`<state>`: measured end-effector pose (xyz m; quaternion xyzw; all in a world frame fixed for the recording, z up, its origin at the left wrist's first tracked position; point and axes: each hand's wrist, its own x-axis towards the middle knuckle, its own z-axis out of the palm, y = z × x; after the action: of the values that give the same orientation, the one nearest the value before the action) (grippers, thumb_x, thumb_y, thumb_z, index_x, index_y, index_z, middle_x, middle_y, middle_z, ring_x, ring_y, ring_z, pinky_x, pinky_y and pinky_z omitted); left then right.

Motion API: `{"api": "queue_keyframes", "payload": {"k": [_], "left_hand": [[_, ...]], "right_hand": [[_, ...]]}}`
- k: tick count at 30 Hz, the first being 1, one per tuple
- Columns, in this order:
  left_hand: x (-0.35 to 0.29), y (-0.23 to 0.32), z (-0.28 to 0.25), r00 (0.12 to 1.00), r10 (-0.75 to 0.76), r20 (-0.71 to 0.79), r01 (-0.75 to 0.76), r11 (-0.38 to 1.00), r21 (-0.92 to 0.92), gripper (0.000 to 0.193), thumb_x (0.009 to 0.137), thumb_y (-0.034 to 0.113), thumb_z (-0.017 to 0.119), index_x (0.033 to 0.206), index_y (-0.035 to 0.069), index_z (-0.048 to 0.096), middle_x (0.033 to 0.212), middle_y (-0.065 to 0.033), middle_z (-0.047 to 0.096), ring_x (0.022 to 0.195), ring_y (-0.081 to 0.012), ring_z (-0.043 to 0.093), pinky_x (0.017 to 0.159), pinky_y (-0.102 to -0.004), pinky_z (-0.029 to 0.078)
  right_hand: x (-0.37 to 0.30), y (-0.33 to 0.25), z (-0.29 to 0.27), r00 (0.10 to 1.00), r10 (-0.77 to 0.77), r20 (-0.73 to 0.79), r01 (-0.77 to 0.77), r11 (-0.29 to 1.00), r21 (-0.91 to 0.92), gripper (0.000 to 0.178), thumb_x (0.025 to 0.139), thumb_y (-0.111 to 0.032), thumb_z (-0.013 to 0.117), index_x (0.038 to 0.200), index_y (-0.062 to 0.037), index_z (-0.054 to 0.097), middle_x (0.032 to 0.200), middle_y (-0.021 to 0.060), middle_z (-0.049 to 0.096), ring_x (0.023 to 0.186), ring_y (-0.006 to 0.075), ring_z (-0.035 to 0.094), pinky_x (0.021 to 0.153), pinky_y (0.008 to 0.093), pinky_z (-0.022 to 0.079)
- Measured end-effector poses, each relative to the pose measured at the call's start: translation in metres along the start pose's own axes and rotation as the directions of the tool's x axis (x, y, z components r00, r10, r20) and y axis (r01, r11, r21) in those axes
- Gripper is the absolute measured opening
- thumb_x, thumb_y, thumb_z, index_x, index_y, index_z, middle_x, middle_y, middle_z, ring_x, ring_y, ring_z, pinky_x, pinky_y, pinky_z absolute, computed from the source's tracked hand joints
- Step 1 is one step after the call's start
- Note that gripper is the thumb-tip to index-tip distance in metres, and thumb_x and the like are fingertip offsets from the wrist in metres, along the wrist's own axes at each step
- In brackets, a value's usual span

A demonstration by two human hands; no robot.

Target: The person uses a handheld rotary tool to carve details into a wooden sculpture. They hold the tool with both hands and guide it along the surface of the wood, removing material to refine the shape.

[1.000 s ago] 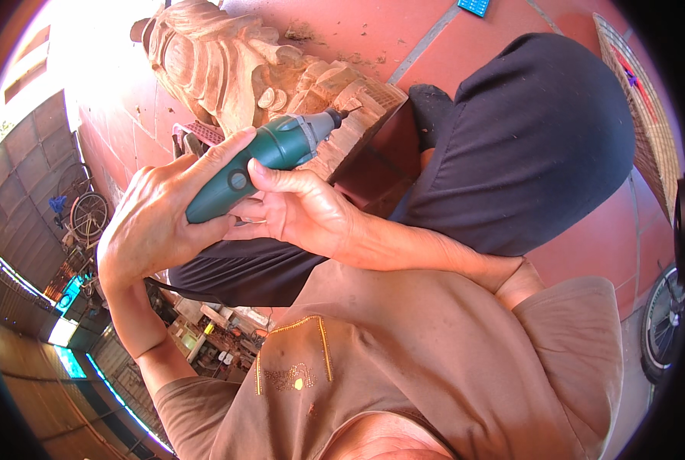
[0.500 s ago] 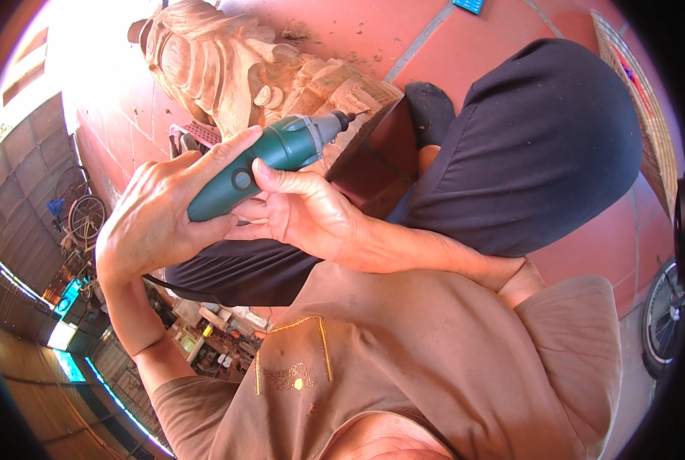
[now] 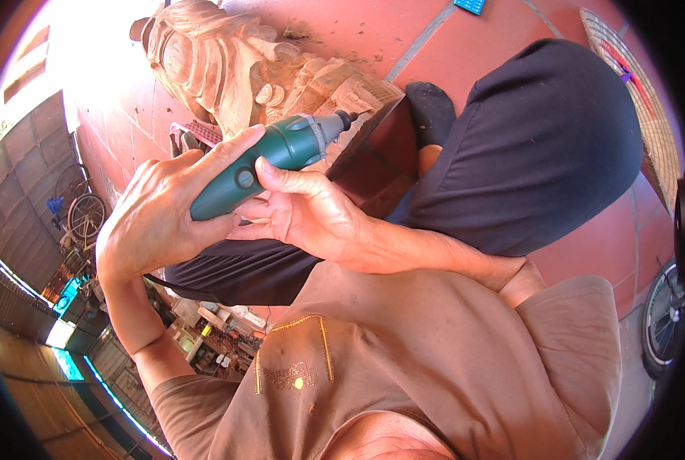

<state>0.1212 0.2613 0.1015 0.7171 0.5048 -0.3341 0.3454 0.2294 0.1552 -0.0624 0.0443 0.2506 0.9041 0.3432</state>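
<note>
My left hand (image 3: 158, 211) is wrapped round the rear of a green rotary tool (image 3: 287, 146), its fingers along the top and underside of the body. The thumb of my right hand (image 3: 308, 211) presses on the tool's side near a round button, with its other fingers behind and below the body. A grey collar and black chuck with a thin bit point up and to the right. Beyond the tool lies a carved wooden figure (image 3: 212, 65), its folds and rounded shapes cut into pale brown wood. Whether the bit touches the wood I cannot tell.
Wood chips (image 3: 300, 31) lie on the red tiled floor (image 3: 358, 19). My dark-trousered knee (image 3: 542, 146) is bent at the right. A woven hat-like thing (image 3: 649, 115) with a red strap stands beyond it. A pink basket (image 3: 197, 132) sits behind the tool, and a bicycle wheel (image 3: 86, 218) at far left.
Both hands and the tool have barely moved. The woven thing at the right edge has shifted slightly leftward, showing more of its red strap.
</note>
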Motion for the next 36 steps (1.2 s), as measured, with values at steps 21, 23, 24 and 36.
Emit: {"api": "queue_keyframes", "payload": {"k": [21, 23, 24, 36], "left_hand": [[-0.005, -0.014, 0.007, 0.98, 0.104, -0.172, -0.1, 0.994, 0.031, 0.086, 0.071, 0.011, 0.072, 0.153, 0.018, 0.049, 0.093, -0.019, 0.07, 0.081, -0.0424, 0.068, 0.074, -0.0488, 0.054], [-0.005, -0.015, 0.008, 0.978, 0.108, -0.181, -0.104, 0.994, 0.032, 0.086, 0.071, 0.012, 0.072, 0.153, 0.018, 0.048, 0.093, -0.0194, 0.07, 0.082, -0.043, 0.068, 0.074, -0.0491, 0.054], [-0.005, -0.015, 0.007, 0.979, 0.103, -0.178, -0.099, 0.995, 0.032, 0.086, 0.071, 0.012, 0.072, 0.154, 0.018, 0.048, 0.093, -0.0195, 0.07, 0.082, -0.043, 0.068, 0.074, -0.0492, 0.054], [-0.006, -0.016, 0.009, 0.98, 0.076, -0.187, -0.07, 0.997, 0.035, 0.088, 0.069, 0.012, 0.074, 0.153, 0.018, 0.049, 0.089, -0.0202, 0.069, 0.081, -0.0428, 0.068, 0.073, -0.0493, 0.054]], "right_hand": [[0.015, -0.003, 0.0, 0.999, 0.051, -0.019, -0.05, 0.998, 0.027, 0.034, 0.1, -0.029, 0.07, 0.128, -0.0115, 0.062, 0.135, 0.0137, 0.065, 0.128, 0.034, 0.061, 0.108, 0.0598, 0.047], [0.017, -0.003, -0.002, 0.999, 0.051, -0.008, -0.051, 0.998, 0.031, 0.035, 0.099, -0.029, 0.07, 0.129, -0.0113, 0.061, 0.135, 0.0134, 0.065, 0.129, 0.0336, 0.061, 0.108, 0.0598, 0.047], [0.017, -0.003, -0.003, 0.999, 0.051, -0.003, -0.051, 0.998, 0.032, 0.036, 0.099, -0.029, 0.07, 0.129, -0.0112, 0.061, 0.135, 0.0133, 0.065, 0.129, 0.0334, 0.06, 0.108, 0.0598, 0.046], [0.021, -0.004, -0.003, 0.998, 0.056, 0.004, -0.056, 0.998, 0.033, 0.036, 0.098, -0.029, 0.072, 0.127, -0.0115, 0.062, 0.135, 0.0128, 0.064, 0.128, 0.0348, 0.061, 0.109, 0.0604, 0.046]]}}
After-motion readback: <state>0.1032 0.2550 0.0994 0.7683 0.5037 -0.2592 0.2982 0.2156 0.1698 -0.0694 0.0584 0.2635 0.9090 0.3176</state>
